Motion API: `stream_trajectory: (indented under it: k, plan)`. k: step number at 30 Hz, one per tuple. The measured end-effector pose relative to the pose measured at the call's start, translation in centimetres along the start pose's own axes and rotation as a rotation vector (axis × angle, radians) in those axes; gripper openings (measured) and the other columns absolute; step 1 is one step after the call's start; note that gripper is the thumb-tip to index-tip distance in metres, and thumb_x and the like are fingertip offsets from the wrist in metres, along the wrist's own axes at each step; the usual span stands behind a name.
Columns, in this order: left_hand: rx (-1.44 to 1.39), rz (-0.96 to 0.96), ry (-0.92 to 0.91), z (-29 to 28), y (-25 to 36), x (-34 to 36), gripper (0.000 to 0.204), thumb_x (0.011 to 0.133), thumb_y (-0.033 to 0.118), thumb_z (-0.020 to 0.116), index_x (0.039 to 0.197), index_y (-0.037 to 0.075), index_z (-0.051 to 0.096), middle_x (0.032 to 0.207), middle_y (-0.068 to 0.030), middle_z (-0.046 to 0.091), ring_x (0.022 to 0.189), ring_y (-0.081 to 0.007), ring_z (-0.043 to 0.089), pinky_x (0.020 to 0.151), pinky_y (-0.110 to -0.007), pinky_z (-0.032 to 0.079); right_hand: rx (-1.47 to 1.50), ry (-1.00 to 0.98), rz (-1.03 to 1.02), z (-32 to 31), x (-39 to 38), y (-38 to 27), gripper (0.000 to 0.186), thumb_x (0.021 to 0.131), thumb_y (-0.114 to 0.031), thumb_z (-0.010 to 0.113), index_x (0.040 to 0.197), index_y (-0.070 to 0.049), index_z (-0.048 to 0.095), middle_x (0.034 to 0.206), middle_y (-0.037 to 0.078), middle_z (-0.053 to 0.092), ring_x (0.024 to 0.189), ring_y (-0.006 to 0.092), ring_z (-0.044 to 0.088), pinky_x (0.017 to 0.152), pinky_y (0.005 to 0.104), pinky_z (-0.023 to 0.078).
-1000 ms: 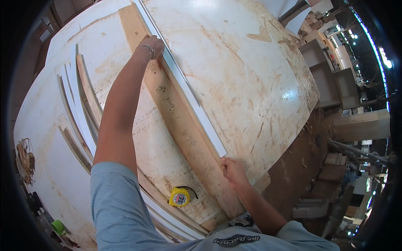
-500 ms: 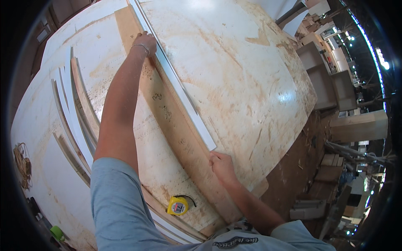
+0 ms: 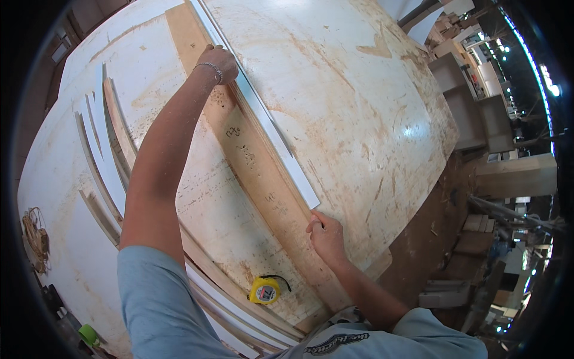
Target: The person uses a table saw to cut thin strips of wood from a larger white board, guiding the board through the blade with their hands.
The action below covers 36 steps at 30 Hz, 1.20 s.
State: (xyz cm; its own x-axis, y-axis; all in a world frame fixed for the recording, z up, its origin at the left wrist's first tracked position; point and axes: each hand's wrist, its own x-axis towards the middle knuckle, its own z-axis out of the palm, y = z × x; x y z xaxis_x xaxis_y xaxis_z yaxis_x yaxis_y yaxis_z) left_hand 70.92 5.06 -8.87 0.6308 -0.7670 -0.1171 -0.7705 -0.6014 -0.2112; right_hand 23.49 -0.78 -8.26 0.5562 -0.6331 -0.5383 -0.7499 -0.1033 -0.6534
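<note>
Yellow tape measure (image 3: pixel 265 291) lies loose at the near edge of the stained plywood worktable (image 3: pixel 371 119), just left of the near end of a long brown board (image 3: pixel 263 173) that runs from near-right to far-left. Right hand (image 3: pixel 326 235) rests on that board at the near tip of a long white strip (image 3: pixel 263 122), fingers curled and pressing the strip's end; whether it pinches the end or only steadies it cannot be told. Left hand (image 3: pixel 220 61), arm at full reach, bears down on the far stretch of the white strip, which lies along the right edge of the board. Further white and wooden strips (image 3: pixel 98 149) lie stacked at the left.

Risks noted: the strip is thin and held at two well-separated points only, so its middle may bow or creep off the board edge. The long left reach gives weak pressure; a slip there would skew the line. The tape measure could be knocked off the near edge by a forearm.
</note>
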Motion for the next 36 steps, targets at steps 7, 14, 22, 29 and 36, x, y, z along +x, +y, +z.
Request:
stream_trajectory:
  k: [7,14,22,29,36]
  plan:
    - [-0.008,-0.067,0.096,1.9,-1.1,1.0,0.028,0.095,0.023,0.054,0.097,0.011,0.079,0.115,-0.0108,0.071,0.125,-0.0284,0.058,0.104,-0.045,0.043,-0.034,0.04,-0.101,1.4,2.1,-1.9,0.035,0.102,-0.014,0.052,0.125,0.008,0.066,0.079,0.015,0.069,0.073,0.0203,0.066,0.071,0.036,0.052]
    - [0.019,-0.003,0.03,1.0,-0.9,1.3,0.027,0.095,0.023,0.054,0.096,0.012,0.079,0.109,-0.0085,0.073,0.121,-0.0271,0.059,0.1,-0.045,0.046,-0.113,-0.006,-0.121,1.7,3.0,-4.1,0.032,0.104,-0.015,0.052,0.122,0.005,0.069,0.077,0.007,0.065,0.065,0.0132,0.057,0.065,0.033,0.048]
    - [0.024,-0.021,-0.034,0.1,-0.5,0.7,0.027,0.096,0.022,0.054,0.105,0.01,0.077,0.122,-0.0063,0.071,0.123,-0.0272,0.059,0.103,-0.048,0.046,-0.098,0.024,-0.197,3.1,5.1,-3.6,0.032,0.104,-0.017,0.051,0.122,0.004,0.069,0.077,0.009,0.066,0.066,0.0161,0.059,0.066,0.0343,0.048]
    - [-0.064,-0.124,-0.016,1.2,-1.1,1.0,0.03,0.099,0.019,0.051,0.114,0.01,0.075,0.127,-0.0063,0.069,0.126,-0.0279,0.058,0.104,-0.05,0.046,-0.041,-0.045,-0.204,2.0,4.2,-3.7,0.041,0.1,-0.017,0.052,0.133,0.004,0.062,0.089,0.024,0.071,0.079,0.0352,0.07,0.079,0.0417,0.053]
    - [-0.008,-0.059,-0.054,0.7,-1.2,0.9,0.032,0.1,0.022,0.05,0.116,0.008,0.074,0.131,-0.0074,0.067,0.125,-0.0284,0.06,0.1,-0.05,0.05,0.304,-0.138,-0.015,1.7,3.6,-4.4,0.043,0.105,-0.017,0.05,0.143,0.002,0.056,0.075,0.011,0.064,0.056,0.0151,0.059,0.057,0.0325,0.049]
